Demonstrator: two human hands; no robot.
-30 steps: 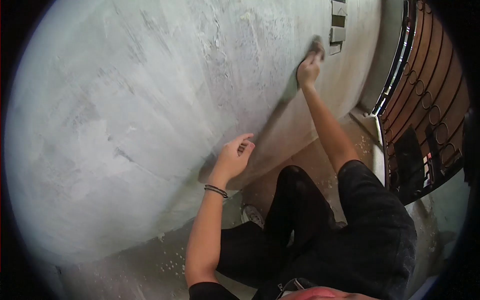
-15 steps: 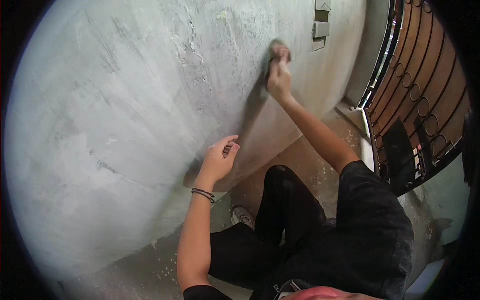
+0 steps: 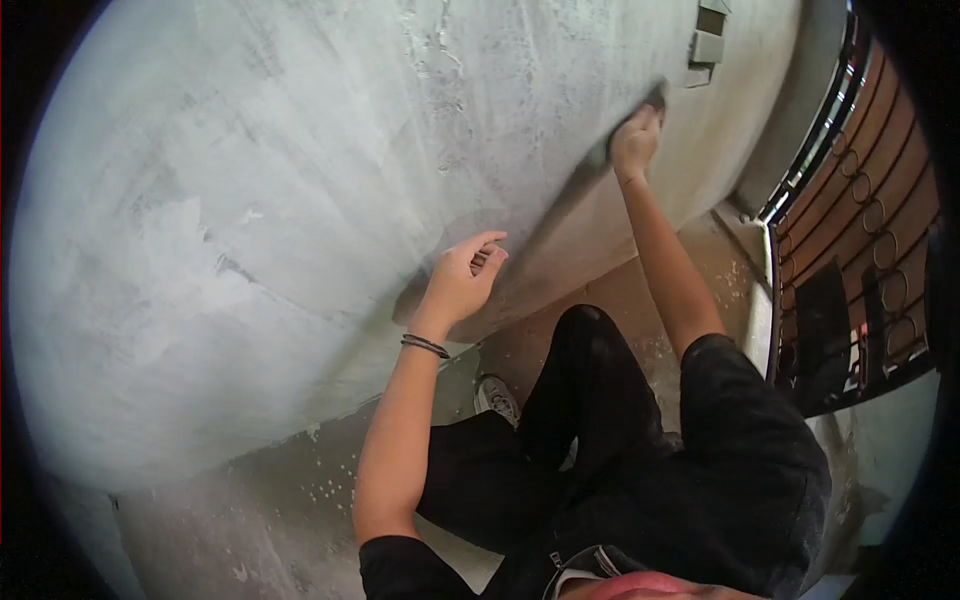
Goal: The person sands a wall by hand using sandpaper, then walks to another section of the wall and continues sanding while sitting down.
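My right hand [image 3: 636, 143] is closed round a small dark pad [image 3: 656, 97] at the face of the grey plastered wall [image 3: 300, 150]. The pad's end shows past my fingers; the rest is hidden by my hand, and its exact kind is blurred. Lower down and to the left, my left hand [image 3: 462, 282] hovers close to the wall with fingers loosely bent, thumb apart and nothing visible in them. The wall has rough streaks and pitted patches between and above my hands.
A small switch box [image 3: 708, 47] is set in the wall above and right of my right hand. Along the right side stands a metal gate [image 3: 870, 215] with ring patterns. Below are my bent knees, one shoe [image 3: 496, 398] and the speckled concrete floor [image 3: 330, 480].
My right hand has moved down along the wall with the pad, and rightward in view. The view itself has shifted, so the wall and switch box appear further right. My left hand keeps its pose.
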